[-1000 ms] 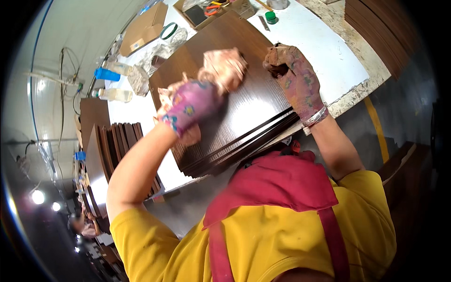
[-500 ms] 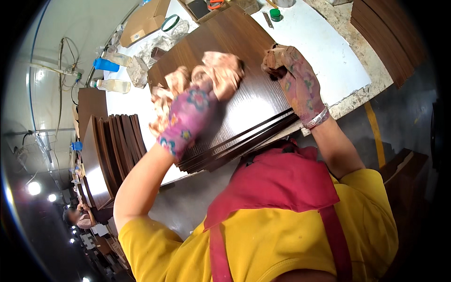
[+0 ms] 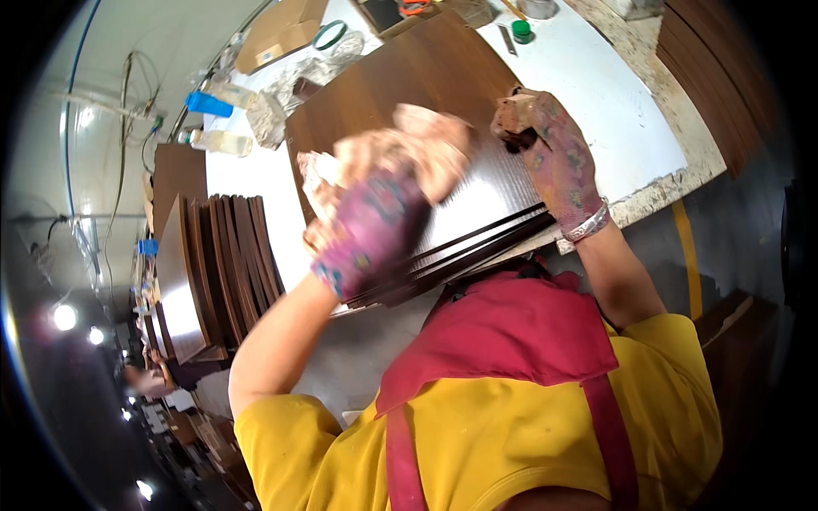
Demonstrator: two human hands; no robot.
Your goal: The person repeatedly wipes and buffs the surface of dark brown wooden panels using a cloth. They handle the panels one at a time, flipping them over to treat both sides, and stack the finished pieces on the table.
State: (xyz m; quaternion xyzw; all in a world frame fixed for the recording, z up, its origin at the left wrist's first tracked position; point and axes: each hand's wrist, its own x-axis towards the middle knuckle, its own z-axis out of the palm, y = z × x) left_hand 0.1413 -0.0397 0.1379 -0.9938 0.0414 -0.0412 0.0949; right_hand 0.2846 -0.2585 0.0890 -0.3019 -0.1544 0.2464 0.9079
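Note:
A stack of dark brown wood-grain panels point(image 3: 409, 72) lies before me on the white-topped table, its top face shiny. My left hand point(image 3: 383, 217), in a purple flowered glove and smeared by motion, is closed on a crumpled peach-coloured cloth point(image 3: 434, 157) over the left part of the top panel. At the panel's right edge is my right hand point(image 3: 558, 157), in a matching glove with a silvery bracelet at the wrist. It is closed round a smaller, brown-stained rag point(image 3: 515, 119). The fingertips of the left hand are hidden by the cloth.
More brown panels point(image 3: 226, 264) stand on edge at the left, and others point(image 3: 716, 68) lie at the far right. Bottles point(image 3: 220, 142), a blue cup point(image 3: 209, 105), a cardboard box point(image 3: 277, 38) and a green-capped jar point(image 3: 521, 32) are on the table. Another person point(image 3: 158, 375) is far left.
My left hand and its cloth have shifted a little to the right across the panel. The whole view has also swung slightly, while my right hand stays at the panel's right edge.

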